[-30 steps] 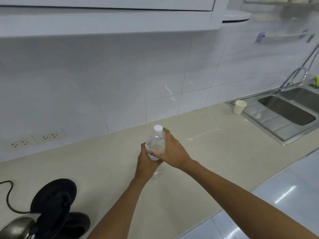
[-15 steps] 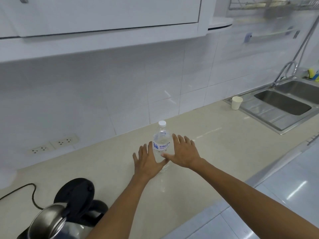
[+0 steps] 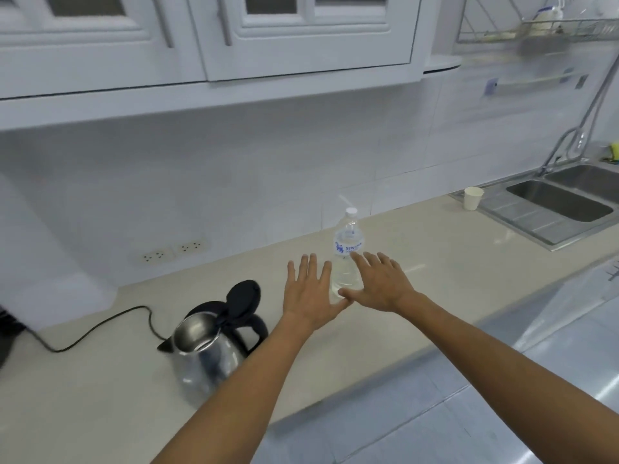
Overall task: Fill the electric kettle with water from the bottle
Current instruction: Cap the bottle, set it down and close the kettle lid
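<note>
Standing upright on the beige counter (image 3: 100,413), the water bottle (image 3: 348,252) is our first item: clear plastic, white cap on, a label with blue print around its upper half. It sits near the middle of the counter, short of the tiled wall (image 3: 234,182).

Our left hand (image 3: 310,293) is spread flat with fingers wide, palm down, just left of the bottle's lower part. Our right hand (image 3: 380,284) is likewise spread wide, just right of it; its fingertips overlap the label's edge in this view. The thumbs meet in front of the bottle's base. Neither hand grips anything; whether they touch the bottle we cannot tell.

Next item: the electric kettle (image 3: 207,353), steel body, black handle, standing on the counter to the left of the bottle and nearer to us. Its black lid (image 3: 243,298) is hinged up, leaving the mouth open. Our left forearm crosses its right side. A black cord (image 3: 100,326) runs from it leftward across the counter.

Further items: two wall sockets (image 3: 174,251) behind the kettle; a paper cup (image 3: 473,198) far right by the steel sink (image 3: 562,202); white cabinets (image 3: 301,31) overhead.
</note>
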Available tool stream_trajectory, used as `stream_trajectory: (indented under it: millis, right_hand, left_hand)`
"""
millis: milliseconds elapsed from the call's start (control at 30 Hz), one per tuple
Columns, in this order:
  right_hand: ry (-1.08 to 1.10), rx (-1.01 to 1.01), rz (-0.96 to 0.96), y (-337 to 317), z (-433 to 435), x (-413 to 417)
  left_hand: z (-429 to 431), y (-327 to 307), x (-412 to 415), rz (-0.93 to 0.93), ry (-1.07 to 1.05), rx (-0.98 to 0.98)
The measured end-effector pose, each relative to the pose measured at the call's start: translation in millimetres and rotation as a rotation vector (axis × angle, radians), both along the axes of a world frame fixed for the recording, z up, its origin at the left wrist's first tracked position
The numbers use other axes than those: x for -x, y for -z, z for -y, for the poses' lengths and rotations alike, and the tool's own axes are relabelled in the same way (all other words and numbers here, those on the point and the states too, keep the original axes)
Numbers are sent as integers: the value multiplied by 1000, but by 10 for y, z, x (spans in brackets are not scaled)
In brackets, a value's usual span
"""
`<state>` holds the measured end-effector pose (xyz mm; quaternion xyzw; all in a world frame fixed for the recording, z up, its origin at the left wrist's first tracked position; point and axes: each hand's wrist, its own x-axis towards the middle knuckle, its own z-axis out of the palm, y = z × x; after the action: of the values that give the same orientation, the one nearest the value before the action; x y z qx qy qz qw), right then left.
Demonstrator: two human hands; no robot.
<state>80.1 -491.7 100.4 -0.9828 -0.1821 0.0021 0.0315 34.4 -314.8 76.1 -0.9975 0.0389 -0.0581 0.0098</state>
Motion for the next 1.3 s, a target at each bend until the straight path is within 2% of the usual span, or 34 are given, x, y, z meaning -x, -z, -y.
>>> stream_trajectory:
  millis: [300,600,933,1067,1300]
  right_hand:
    - [-120,-10,55,-300,-439,780]
    - [-265,44,36,-279,-1066,1125]
    - [-361,111,54,-139,-1646,890]
    - [-406,68,53,-56,-1822,716]
    - [-638,-9,32,-238,-2073,443]
  left_hand:
    - [-562,-266,915,111,-33,-52]
    - [-1436,-256,1572,98,-219,-57]
    - [-2234,-2,1782,18,-408,-61]
    - [-2459,221,1725,-70,-458,-44]
    - [-2741,545,1639,-183,-423,166]
